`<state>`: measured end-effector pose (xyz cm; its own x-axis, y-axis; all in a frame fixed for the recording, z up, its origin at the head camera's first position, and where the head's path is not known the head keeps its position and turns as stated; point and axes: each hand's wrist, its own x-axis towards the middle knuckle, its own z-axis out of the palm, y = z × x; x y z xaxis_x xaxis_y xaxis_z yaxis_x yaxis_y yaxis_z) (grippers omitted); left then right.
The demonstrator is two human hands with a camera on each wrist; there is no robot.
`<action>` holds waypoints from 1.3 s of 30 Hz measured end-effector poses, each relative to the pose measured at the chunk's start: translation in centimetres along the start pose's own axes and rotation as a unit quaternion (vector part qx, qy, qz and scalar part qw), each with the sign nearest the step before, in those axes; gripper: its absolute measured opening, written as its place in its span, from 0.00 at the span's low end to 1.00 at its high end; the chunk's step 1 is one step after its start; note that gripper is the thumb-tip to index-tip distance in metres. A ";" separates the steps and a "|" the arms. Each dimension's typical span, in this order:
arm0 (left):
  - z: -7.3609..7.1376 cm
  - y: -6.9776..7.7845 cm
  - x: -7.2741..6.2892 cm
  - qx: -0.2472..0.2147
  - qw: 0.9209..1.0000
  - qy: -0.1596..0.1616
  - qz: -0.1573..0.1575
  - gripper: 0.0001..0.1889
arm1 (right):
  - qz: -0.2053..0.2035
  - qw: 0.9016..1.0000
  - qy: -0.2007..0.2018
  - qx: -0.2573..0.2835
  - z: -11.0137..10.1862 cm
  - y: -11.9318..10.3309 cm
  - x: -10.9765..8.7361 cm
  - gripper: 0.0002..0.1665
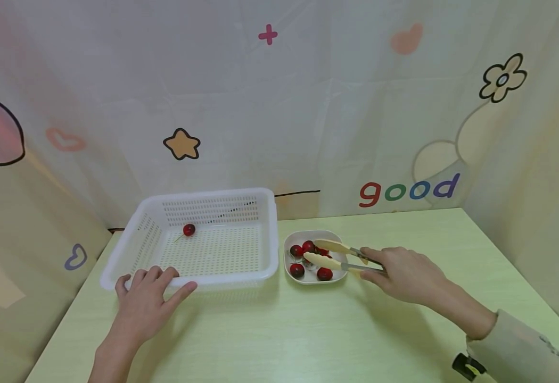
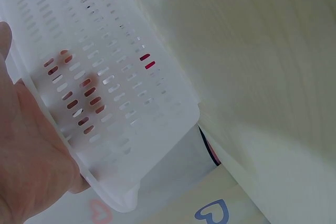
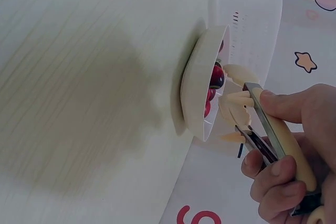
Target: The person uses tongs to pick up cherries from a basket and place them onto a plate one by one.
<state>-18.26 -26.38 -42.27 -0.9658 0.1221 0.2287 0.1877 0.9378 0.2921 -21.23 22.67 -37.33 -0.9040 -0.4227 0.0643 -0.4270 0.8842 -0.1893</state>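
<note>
My left hand (image 1: 147, 303) grips the front rim of a white perforated plastic basket (image 1: 243, 279), fingers hooked over it; in the left wrist view those fingers show through the slots of the basket wall (image 2: 115, 129). One dark red cherry (image 1: 189, 230) with its stem lies near the back left inside. To the right, my right hand (image 1: 411, 274) holds tongs (image 1: 322, 260) with cream scalloped tips, which are spread apart over a small white dish (image 1: 314, 282). Several cherries (image 1: 296, 271) lie in this dish. In the right wrist view, thumb and fingers wrap the tongs' handles (image 3: 283, 140).
Both containers stand on a pale green table (image 1: 279, 335), close beside each other. Behind them hangs a printed curtain (image 1: 298, 122), with more fabric at both sides. A small black object (image 1: 468, 367) shows by the right sleeve (image 1: 519, 340).
</note>
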 end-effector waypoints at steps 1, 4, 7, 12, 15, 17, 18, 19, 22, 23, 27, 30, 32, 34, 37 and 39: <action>0.0 0.0 0.0 -0.001 1.000 0.000 0.001 0.30 | -0.001 1.000 0.003 0.000 0.0 0.0 0.0 0.30; 0.0 0.1 0.0 -0.003 1.000 0.001 0.002 0.29 | -0.003 1.000 0.011 -0.001 0.0 -0.1 0.2 0.30; 0.0 0.0 0.0 -0.003 1.000 0.000 0.001 0.30 | 0.000 1.000 0.014 -0.001 0.0 -0.2 0.3 0.30; 0.0 -0.1 0.1 -0.003 1.000 -0.001 -0.001 0.30 | 0.007 1.000 0.015 -0.002 0.1 -0.5 0.7 0.31; 0.0 0.0 0.1 -0.002 1.000 -0.003 -0.001 0.30 | 0.008 1.000 0.017 -0.006 0.2 -0.4 0.9 0.31; 0.0 0.0 0.1 -0.001 1.000 -0.004 -0.002 0.30 | 0.007 1.000 0.016 -0.009 0.3 -0.3 1.0 0.31; 0.0 0.0 0.1 -0.001 1.000 -0.004 -0.002 0.30 | 0.006 1.000 0.017 -0.010 0.4 -0.3 1.0 0.31; 0.0 0.0 0.1 0.000 1.000 -0.005 -0.002 0.30 | 0.004 1.000 0.015 -0.011 0.4 -0.3 1.0 0.31; 0.0 0.0 0.0 0.003 1.000 -0.005 -0.003 0.30 | 0.004 1.000 0.008 -0.011 0.5 -0.3 1.1 0.31; 0.0 0.1 0.0 0.003 1.000 -0.005 -0.003 0.30 | 0.005 1.000 0.005 -0.011 0.5 -0.3 1.1 0.31; 0.0 0.0 0.0 0.005 1.000 -0.004 -0.003 0.30 | 0.007 1.000 0.005 -0.006 0.5 -0.4 1.2 0.31; -0.1 0.0 0.0 0.005 1.000 -0.003 -0.004 0.30 | 0.011 1.000 0.008 -0.001 0.4 -0.4 1.2 0.31; -0.1 0.0 0.0 0.006 1.000 -0.003 -0.004 0.30 | 0.012 1.000 0.011 0.002 0.2 -0.5 1.3 0.31; -0.1 0.0 0.0 0.005 1.000 -0.002 -0.004 0.30 | 0.011 1.000 0.016 0.007 0.0 -0.5 1.4 0.31; -0.1 0.1 0.0 0.005 1.000 -0.002 -0.004 0.30 | 0.005 1.000 0.025 0.011 -0.3 -0.6 1.6 0.31; -0.1 0.1 0.1 0.005 1.000 -0.002 -0.003 0.29 | 0.003 1.000 0.028 0.015 -0.5 -0.6 1.8 0.32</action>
<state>-18.29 -26.32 -42.15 -0.9678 0.1175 0.2225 0.1798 0.9415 0.2851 -22.60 21.43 -36.65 -0.9067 -0.4050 0.1175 -0.4214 0.8802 -0.2182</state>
